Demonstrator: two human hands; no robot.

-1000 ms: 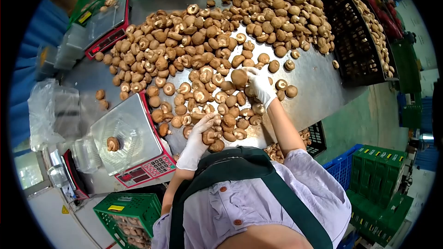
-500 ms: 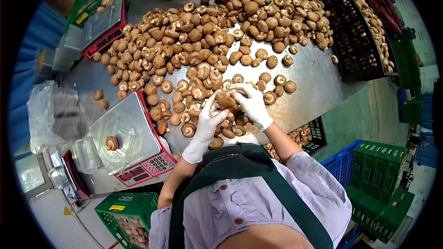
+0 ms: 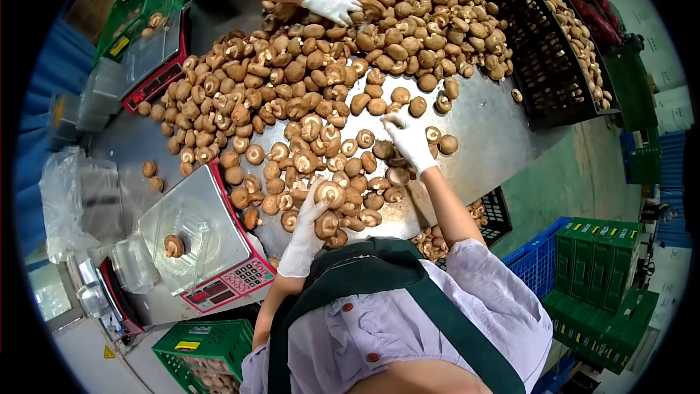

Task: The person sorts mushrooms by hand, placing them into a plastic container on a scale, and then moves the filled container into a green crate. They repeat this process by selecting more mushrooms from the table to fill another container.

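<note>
gently, i'd say: my left hand (image 3: pixel 306 228) has its fingers curled round one mushroom (image 3: pixel 329 192) at the near edge of the pile (image 3: pixel 306 80) on the steel table (image 3: pixel 496 138), and my right hand (image 3: pixel 408 138) lies on caps farther in, its grip impossible to tell, so light pinches and no squeezing would suit.

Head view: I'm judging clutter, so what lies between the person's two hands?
Loose mushrooms on the steel table fill the stretch between left hand and right hand; head view shows it.

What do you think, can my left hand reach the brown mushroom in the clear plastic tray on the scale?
Probably yes: the left hand is beside the scale, the mushroom lies in an open tray, nothing stands between.
</note>
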